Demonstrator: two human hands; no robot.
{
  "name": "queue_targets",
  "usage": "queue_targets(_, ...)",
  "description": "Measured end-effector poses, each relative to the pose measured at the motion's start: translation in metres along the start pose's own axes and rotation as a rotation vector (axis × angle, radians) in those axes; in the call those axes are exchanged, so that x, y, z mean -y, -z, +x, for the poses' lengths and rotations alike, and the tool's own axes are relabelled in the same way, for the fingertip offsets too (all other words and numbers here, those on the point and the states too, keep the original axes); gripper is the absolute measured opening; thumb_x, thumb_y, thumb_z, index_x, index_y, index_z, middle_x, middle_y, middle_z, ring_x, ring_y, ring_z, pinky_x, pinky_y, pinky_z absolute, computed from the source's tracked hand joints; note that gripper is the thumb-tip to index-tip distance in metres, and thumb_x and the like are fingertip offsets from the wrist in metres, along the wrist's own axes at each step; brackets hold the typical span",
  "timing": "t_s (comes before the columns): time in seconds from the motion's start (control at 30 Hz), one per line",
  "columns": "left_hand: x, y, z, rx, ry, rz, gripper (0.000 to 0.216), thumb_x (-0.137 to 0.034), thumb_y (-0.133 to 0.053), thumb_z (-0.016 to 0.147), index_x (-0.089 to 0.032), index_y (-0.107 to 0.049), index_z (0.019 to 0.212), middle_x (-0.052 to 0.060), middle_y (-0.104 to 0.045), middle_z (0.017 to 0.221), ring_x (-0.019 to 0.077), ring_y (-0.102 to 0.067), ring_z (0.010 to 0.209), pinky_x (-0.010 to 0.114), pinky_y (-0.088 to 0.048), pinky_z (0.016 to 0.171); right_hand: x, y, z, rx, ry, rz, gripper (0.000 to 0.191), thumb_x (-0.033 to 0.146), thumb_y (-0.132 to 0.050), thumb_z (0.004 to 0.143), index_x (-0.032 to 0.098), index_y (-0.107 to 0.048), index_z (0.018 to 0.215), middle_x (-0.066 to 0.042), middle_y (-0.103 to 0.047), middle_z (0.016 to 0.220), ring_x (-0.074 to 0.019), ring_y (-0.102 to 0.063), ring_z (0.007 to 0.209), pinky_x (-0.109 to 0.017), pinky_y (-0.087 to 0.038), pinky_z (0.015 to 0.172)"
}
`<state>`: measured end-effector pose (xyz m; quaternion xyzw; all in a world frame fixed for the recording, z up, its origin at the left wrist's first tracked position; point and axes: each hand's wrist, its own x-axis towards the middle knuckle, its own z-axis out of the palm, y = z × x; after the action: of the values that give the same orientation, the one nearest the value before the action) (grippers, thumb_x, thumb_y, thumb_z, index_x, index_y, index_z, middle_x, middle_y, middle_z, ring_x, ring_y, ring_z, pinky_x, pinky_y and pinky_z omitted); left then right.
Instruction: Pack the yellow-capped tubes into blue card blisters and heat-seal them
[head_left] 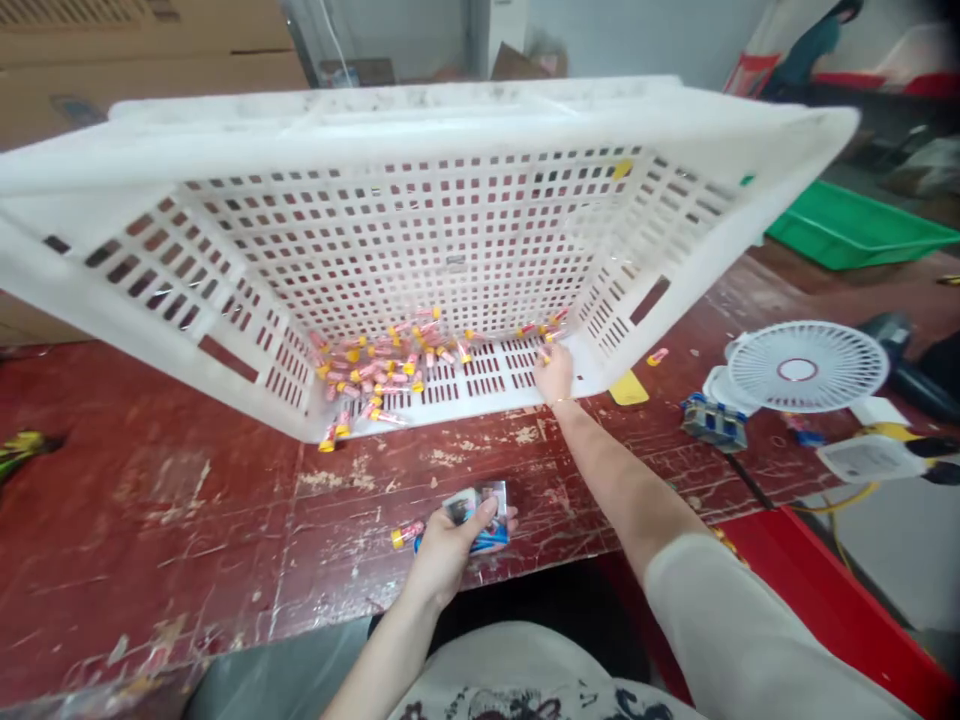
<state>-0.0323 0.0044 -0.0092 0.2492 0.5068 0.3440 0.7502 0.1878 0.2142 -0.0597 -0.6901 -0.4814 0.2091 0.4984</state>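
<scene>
A large white plastic crate [450,135] lies tipped on its side, its opening facing me. Small pink tubes with yellow caps [375,372] are heaped inside it, mostly toward the left. My right hand [553,375] reaches into the crate's right end, fingers closed around a small pink tube [544,353]. Near the front edge of the table, my left hand [454,545] grips a small clear-and-blue printed packet [487,517], thumb on top. One loose pink tube [407,534] lies just left of that hand.
The worn red table [187,520] carries a white round fan [796,368], a blue-and-grey block-like bundle [714,422] and a yellow piece [628,388] at right. Another pink tube [658,356] lies there. Behind are a green tray [855,225] and a person [810,50]. Cardboard boxes [150,50] stand back left.
</scene>
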Motion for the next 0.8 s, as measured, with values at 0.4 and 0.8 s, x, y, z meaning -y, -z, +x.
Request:
queue_targets(0.4,0.010,-0.021,0.005,0.160,-0.143,0.036,0.028,-0.031,-0.081,0.063,-0.012,-0.063,0.073,0.004,-0.070,0.063,0.0143,-0.065,0.060,0.023,-0.049,0.059,0.057,0.125,-0.155,0.351,-0.009,0.549,0.026,0.030,-0.071,0.075,0.025,-0.053,0.093,0.000,-0.063,0.089,-0.0126,-0.061,0.079,-0.026,-0.052,0.068)
queue_targets(0.8,0.002,-0.030,-0.018,0.114,-0.253,0.215,0.031,-0.037,-0.081,0.061,-0.014,-0.059,0.061,0.002,-0.066,0.060,0.0160,-0.063,0.059,0.025,-0.047,0.059,0.089,0.123,-0.169,0.573,0.196,0.334,0.015,0.032,-0.067,0.078,0.023,-0.056,0.084,-0.003,-0.063,0.086,-0.0154,-0.061,0.076,-0.032,-0.053,0.072)
